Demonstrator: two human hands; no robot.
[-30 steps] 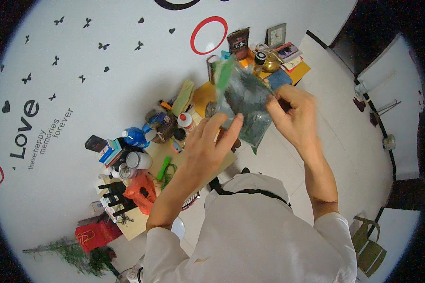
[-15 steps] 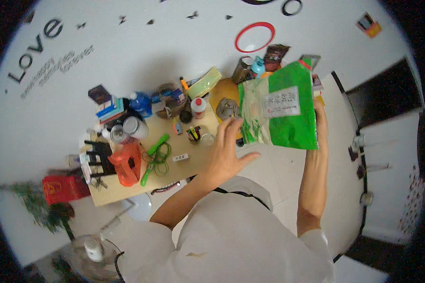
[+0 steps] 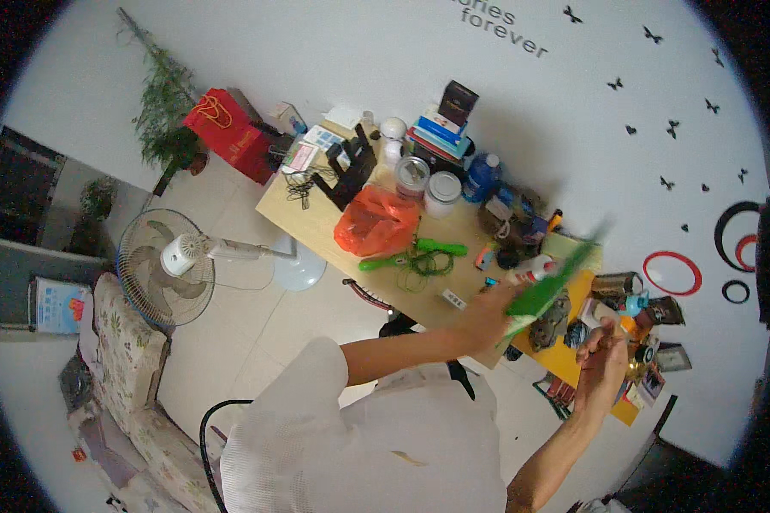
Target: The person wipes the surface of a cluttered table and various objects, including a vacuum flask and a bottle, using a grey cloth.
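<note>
A green plastic bag (image 3: 552, 286), seen nearly edge-on and smeared by motion, slants up to the right over the desk. Its lower left end is in my left hand (image 3: 486, 316), whose fingers are blurred but closed on it. My right hand (image 3: 603, 363) is up to the right, apart from the bag. Its fingers are loosely bent and slightly spread, with nothing plainly held in them. Behind the bag, a white bottle with a red cap (image 3: 535, 269) and a grey rounded item (image 3: 549, 323) are partly hidden.
The wooden desk (image 3: 304, 218) carries an orange plastic bag (image 3: 376, 222), a green-handled cord (image 3: 423, 256), white tins (image 3: 442, 192) and a blue bottle (image 3: 482, 175). Jars and packets crowd its right end. A standing fan (image 3: 180, 256) and floral sofa (image 3: 128, 342) are to the left.
The view has swung left. The green bag has passed from my right hand to my left and turned from face-on to edge-on. My right hand has let go of it.
</note>
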